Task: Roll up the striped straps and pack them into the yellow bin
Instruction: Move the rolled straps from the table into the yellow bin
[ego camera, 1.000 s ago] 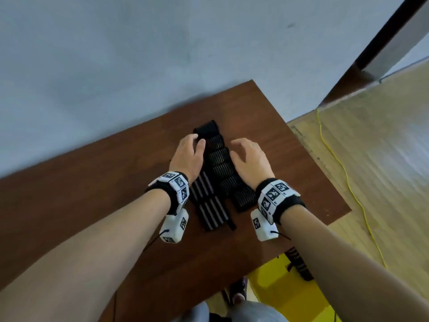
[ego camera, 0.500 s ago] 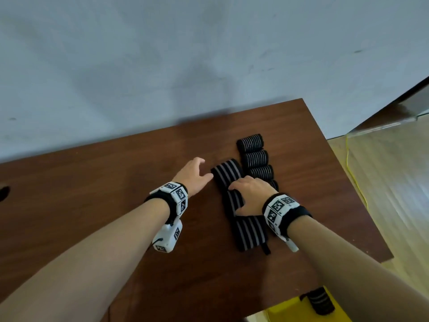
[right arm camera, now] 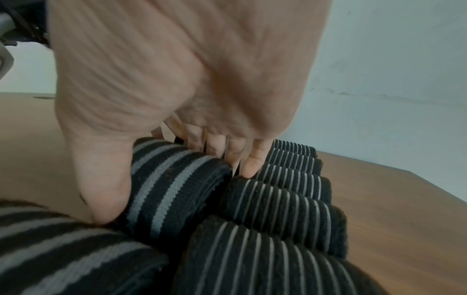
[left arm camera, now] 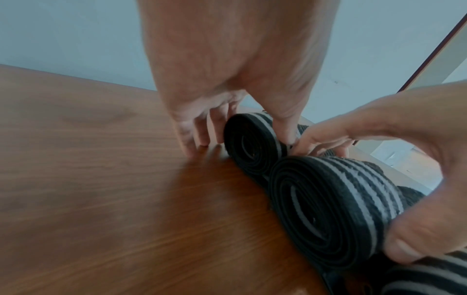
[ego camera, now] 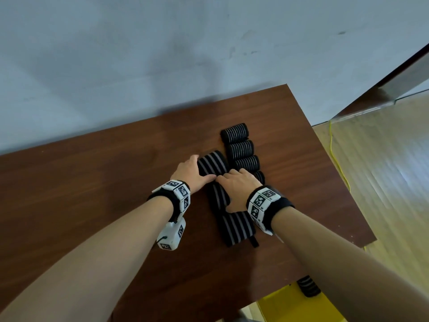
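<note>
Three wide-striped rolled straps lie in a column on the brown table (ego camera: 92, 205). My left hand (ego camera: 204, 167) holds the far roll (ego camera: 214, 162), thumb on top and fingers down its left end on the table, as the left wrist view shows for the left hand (left arm camera: 242, 137). My right hand (ego camera: 224, 194) grips the middle roll (ego camera: 219, 198) between thumb and fingers; the right wrist view shows the right hand (right arm camera: 174, 191) round it. The near roll (ego camera: 235, 228) lies free. The yellow bin (ego camera: 290, 307) stands below the table's near edge.
Several finely striped rolls (ego camera: 241, 149) lie in a column right beside the wide-striped ones, touching my right fingers. A rolled strap (ego camera: 307, 287) sits at the bin's top. The wall runs behind the table; a yellow cable (ego camera: 336, 159) crosses the floor to the right.
My left hand has moved right from the bare table onto the far wide-striped roll. My right hand has stayed on the middle roll. The head camera has shifted.
</note>
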Demonstrator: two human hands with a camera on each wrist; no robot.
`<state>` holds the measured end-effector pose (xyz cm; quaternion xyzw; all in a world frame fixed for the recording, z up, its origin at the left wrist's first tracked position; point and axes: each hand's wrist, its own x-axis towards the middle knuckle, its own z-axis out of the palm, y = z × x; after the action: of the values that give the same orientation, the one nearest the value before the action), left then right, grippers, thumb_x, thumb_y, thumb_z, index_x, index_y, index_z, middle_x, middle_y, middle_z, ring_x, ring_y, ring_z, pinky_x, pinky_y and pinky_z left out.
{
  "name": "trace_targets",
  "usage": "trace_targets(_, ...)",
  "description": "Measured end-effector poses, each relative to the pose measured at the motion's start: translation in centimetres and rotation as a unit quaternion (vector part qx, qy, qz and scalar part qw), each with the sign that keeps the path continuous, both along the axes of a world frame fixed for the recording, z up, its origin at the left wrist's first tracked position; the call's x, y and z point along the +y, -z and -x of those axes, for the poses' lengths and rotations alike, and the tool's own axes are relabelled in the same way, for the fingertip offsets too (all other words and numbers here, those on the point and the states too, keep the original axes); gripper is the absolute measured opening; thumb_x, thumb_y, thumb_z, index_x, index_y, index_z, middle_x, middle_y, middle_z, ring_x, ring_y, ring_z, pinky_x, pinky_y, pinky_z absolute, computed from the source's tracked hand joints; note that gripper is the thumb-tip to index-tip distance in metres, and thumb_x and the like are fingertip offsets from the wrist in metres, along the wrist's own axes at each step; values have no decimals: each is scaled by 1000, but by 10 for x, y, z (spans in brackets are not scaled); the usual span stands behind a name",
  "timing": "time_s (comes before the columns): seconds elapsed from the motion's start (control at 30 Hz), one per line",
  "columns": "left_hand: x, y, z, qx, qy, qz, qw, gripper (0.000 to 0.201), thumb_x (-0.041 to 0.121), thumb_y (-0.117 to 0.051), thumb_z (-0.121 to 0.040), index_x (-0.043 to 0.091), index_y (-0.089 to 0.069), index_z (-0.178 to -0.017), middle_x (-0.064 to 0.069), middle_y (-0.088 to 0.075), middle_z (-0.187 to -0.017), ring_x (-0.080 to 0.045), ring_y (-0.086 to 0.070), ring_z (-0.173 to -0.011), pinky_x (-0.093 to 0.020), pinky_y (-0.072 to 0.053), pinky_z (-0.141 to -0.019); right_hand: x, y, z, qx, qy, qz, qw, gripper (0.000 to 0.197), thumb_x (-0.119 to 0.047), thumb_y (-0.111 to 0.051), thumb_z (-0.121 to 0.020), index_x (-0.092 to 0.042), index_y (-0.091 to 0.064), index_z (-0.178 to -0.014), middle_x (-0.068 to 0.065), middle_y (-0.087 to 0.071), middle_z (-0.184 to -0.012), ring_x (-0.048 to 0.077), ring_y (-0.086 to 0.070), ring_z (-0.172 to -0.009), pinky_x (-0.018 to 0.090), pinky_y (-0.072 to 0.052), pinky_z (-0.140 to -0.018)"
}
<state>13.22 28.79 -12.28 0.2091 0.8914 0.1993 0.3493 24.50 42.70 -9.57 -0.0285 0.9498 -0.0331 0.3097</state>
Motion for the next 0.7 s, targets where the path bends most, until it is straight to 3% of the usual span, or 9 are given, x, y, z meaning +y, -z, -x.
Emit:
trace_targets(0.1, 3, 1, -1, 23, -1, 7, 1000, 91, 56, -74, -87, 15, -31, -156, -11, -50, -151, -30, -49, -138, -46, -48, -108, 3, 3, -3, 43, 13, 24, 999, 82, -54, -79, -75, -18, -45, -140, 0, -60, -126, 22, -54, -118, 35, -39, -100)
trace_targets(0.23, 2, 3, -2, 18, -47, -37, 998, 76, 50, -80, -84, 12, -47, -142, -9, -52, -141, -28, -57, -125, -40, -50, -100, 7, 6, -15, 131, 62, 69, 987, 80, -51, -81, -67, -19, -49, -133, -4, -60, -116, 19, -61, -105, 33, -39, -94)
trace_targets(0.33, -6, 1, 0, 23, -130, -80, 988, 75, 42, -87, -79, 14, -49, -137, -8, -52, -138, -26, -56, -124, -34, -45, -97, 8, 6, -22, 177, 106, 114, 972, 84, -47, -81, -64, -18, -49, -136, -3, -61, -124, 20, -61, -114, 36, -42, -103)
trace_targets(0.4, -12, -1, 0, 32, -195, -125, 972, 81, 36, -90, -76, 16, -45, -140, -7, -53, -139, -25, -55, -127, -34, -45, -101, 8, 0, -25, 200, 160, 168, 952, 82, -40, -83, -66, -18, -48, -137, -3, -58, -129, 19, -57, -121, 37, -44, -105)
trace_targets(0.53, -23, -9, 0, 40, -264, -210, 940, 100, 22, -90, -76, 18, -30, -156, -1, -52, -132, -17, -52, -119, -32, -45, -101, 9, -13, -26, 206, 332, 283, 876, 78, -31, -86, -69, -29, -43, -133, -14, -44, -122, 11, -48, -118, 36, -50, -96)
trace_targets(0.63, -20, -20, -1, 50, -278, -236, 930, 91, 22, -88, -78, 17, -37, -154, 1, -55, -134, -14, -51, -121, -29, -43, -101, 12, -18, -29, 252, 450, 346, 784, 82, -33, -92, -64, -35, -41, -128, -9, -51, -122, 13, -55, -115, 33, -52, -92)
trace_targets(0.7, -10, -31, -2, 59, -298, -262, 916, 80, 24, -88, -78, 15, -48, -147, 0, -58, -137, -14, -54, -125, -27, -43, -103, 16, -25, -33, 273, 518, 387, 712, 83, -27, -95, -64, -31, -43, -129, -11, -54, -120, 6, -57, -109, 24, -52, -85)
